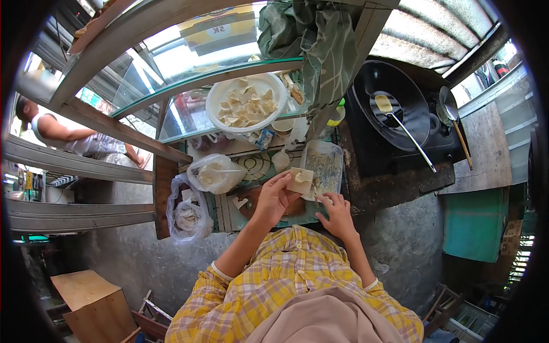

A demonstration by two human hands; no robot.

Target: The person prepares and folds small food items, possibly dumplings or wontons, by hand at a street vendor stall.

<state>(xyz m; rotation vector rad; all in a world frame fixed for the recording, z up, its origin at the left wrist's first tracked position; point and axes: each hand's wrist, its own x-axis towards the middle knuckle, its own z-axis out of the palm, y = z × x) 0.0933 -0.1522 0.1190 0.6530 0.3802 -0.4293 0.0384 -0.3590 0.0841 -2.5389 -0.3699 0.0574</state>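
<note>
My left hand point(275, 197) pinches a square dumpling wrapper point(300, 180) with a small pale lump of filling in its middle. To its right, my right hand point(337, 216) is at the near edge of a clear plastic container point(337, 166) whose inside is smeared with pale residue. Its thumb and fingers are apart, and I see nothing held in them. Below the left hand, a brown wooden board point(249, 209) lies partly covered. A white bowl point(279, 121) of folded dumplings stands behind, on the cabinet shelf.
A bag of pale filling point(209, 176) with a spoon and another plastic bag point(191, 220) sit at left. A black wok point(377, 86) with a ladle point(410, 137) rests on the stove at right. Glass shelving point(211, 74) overhangs the counter. Another person point(63, 134) sits beyond, at far left.
</note>
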